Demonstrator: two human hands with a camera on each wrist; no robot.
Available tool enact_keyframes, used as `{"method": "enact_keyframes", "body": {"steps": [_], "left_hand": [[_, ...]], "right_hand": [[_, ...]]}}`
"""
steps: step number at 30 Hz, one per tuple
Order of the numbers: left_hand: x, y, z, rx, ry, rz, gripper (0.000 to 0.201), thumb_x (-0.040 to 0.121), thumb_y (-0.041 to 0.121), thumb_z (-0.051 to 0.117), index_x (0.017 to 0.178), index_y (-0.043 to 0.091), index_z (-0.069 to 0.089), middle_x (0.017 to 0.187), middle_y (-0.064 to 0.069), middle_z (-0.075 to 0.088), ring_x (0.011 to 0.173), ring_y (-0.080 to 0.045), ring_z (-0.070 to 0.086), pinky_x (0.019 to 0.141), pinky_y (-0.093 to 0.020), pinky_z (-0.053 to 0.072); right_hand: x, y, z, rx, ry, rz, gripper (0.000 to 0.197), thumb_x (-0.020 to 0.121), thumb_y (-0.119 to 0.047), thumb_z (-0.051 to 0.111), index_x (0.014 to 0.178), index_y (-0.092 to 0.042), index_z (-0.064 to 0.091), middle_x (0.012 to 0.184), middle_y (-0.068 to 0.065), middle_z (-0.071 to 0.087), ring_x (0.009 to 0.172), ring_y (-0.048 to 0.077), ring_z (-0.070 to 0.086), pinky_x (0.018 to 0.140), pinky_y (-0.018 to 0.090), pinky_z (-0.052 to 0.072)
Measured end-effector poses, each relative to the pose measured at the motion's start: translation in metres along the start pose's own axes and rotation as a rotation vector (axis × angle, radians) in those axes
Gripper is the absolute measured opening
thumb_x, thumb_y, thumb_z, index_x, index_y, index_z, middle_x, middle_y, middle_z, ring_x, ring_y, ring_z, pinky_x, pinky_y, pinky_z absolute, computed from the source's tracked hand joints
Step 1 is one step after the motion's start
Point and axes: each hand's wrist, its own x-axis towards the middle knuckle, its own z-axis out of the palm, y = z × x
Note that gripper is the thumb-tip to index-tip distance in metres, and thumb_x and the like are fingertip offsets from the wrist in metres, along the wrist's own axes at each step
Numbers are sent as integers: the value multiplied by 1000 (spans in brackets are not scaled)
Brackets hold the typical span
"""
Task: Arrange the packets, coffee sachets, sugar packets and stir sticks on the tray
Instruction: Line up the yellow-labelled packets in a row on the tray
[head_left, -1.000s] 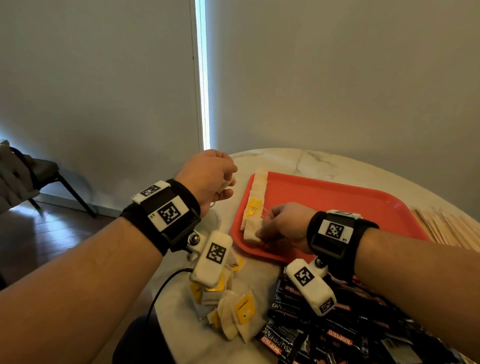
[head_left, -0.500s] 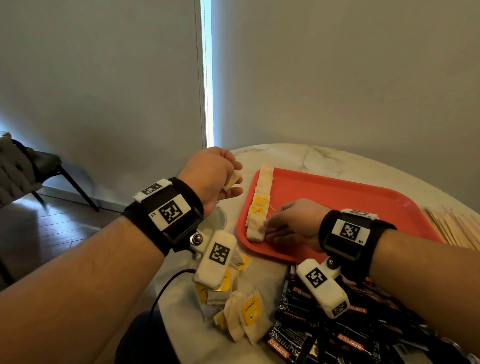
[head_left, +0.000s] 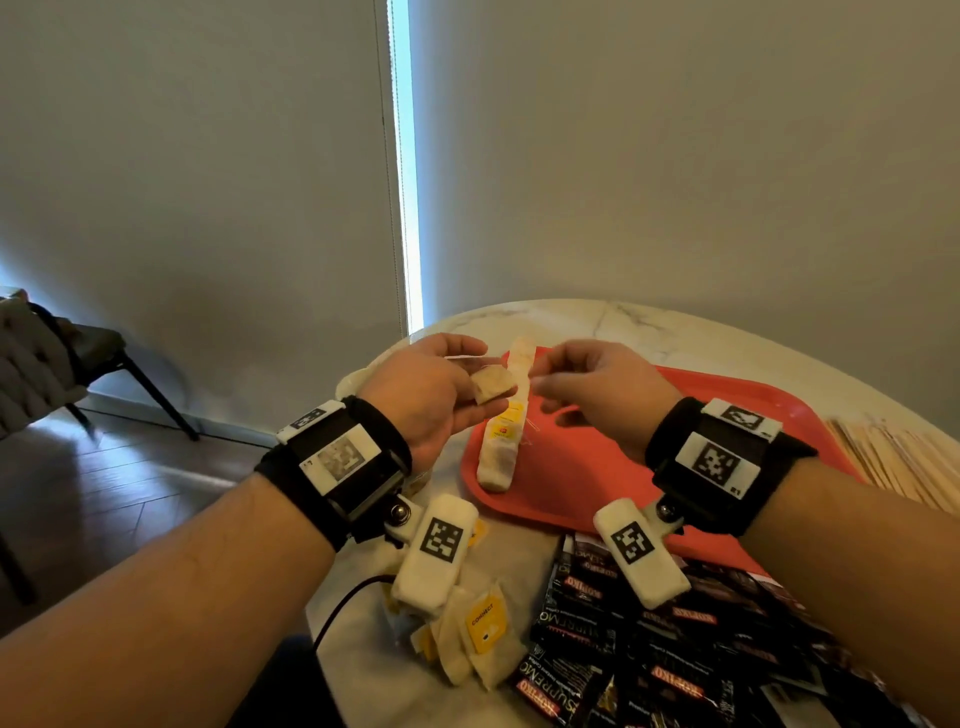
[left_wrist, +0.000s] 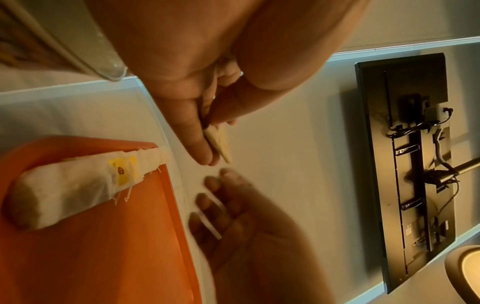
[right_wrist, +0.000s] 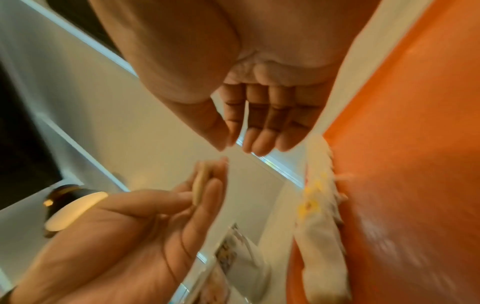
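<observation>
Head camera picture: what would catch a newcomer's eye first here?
The red tray on the marble table, with a row of white packets along its left edge. Above it, the left hand pinches one more packet while the right hand reaches toward it. Black coffee sachets lie heaped nearest the camera.

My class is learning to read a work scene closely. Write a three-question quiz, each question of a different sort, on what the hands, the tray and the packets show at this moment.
1. True or false: the right hand holds a coffee sachet.
2. Which hand holds a tea bag? A) left B) right C) neither
3. Fill in: the row of tea bags lies along the tray's ____ edge.

Key
1. False: its fingers are nearly straight and hold no sachet; the coffee sachets lie on the table.
2. A: the left hand pinches it.
3. Left.
</observation>
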Motion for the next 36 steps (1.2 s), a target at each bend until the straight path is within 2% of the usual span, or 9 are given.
{"method": "enact_keyframes", "body": {"steps": [3, 7, 11, 16, 22, 27, 31, 34, 36], "left_hand": [[-3, -4, 3, 10, -36, 22, 41, 92, -24, 50, 119, 4, 60, 120, -20, 73, 103, -32, 76, 93, -47, 62], [-11, -5, 10, 71, -62, 73, 41, 86, -14, 70, 120, 6, 62, 120, -19, 72, 106, -33, 75, 89, -41, 63], [-18, -1, 16, 32, -102, 59, 26, 91, -11, 65, 115, -2, 67, 107, -19, 73, 99, -31, 75, 86, -38, 64], [-22, 8, 21, -95, -82, -15, 20, 98, 0, 60, 113, -8, 69, 99, -22, 76, 87, -28, 76, 79, -34, 65], [-20, 17, 25, 156, -63, 190, 23, 89, -16, 65, 107, -3, 70, 95, -16, 75, 75, -22, 76, 69, -29, 64], [-16, 21, 26, 399, -46, 367, 24, 84, -13, 72, 101, 4, 70, 96, -12, 76, 83, -22, 75, 72, -31, 63], [-16, 26, 29, 603, -31, 545, 25, 82, -6, 76, 99, 13, 72, 94, -2, 77, 85, -20, 76, 77, -34, 64], [-15, 29, 31, 646, -11, 617, 23, 83, 2, 78, 98, 18, 72, 95, 3, 77, 85, -13, 75, 78, -30, 64], [-11, 31, 30, 590, 3, 606, 22, 84, 10, 81, 100, 21, 72, 98, 2, 77, 89, -16, 75, 83, -38, 64]], "right_hand": [[-8, -15, -6, -49, 19, -175, 14, 91, -19, 74, 105, -19, 73, 87, 2, 68, 72, 12, 65, 67, 30, 57], [-16, -16, -8, -143, -39, -207, 18, 89, -22, 78, 106, -21, 73, 88, 7, 71, 72, 17, 66, 67, 34, 61], [-19, -11, -16, -50, -7, -238, 7, 89, -10, 76, 95, -12, 74, 87, 8, 72, 75, 19, 68, 74, 43, 64], [-24, -9, -27, 20, -20, -374, 8, 88, -6, 77, 91, -13, 73, 91, 10, 75, 84, 22, 73, 76, 38, 63], [-30, -7, -37, -82, -76, -531, 18, 83, -3, 78, 87, -20, 74, 98, -3, 76, 98, 11, 72, 93, 37, 56], [-28, -5, -38, 120, -152, -374, 10, 84, -9, 73, 89, -17, 73, 104, 11, 74, 97, 31, 71, 85, 47, 61], [-22, -9, -34, 277, -131, -173, 20, 92, -26, 74, 105, -12, 67, 105, 11, 74, 98, 28, 72, 81, 50, 61], [-16, -11, -29, 146, -114, -206, 19, 90, -23, 77, 100, -7, 72, 102, 17, 75, 98, 31, 73, 82, 48, 63], [-12, -11, -26, 135, -63, -236, 12, 91, -16, 76, 94, -5, 72, 94, 17, 76, 91, 29, 75, 77, 42, 62]]}}
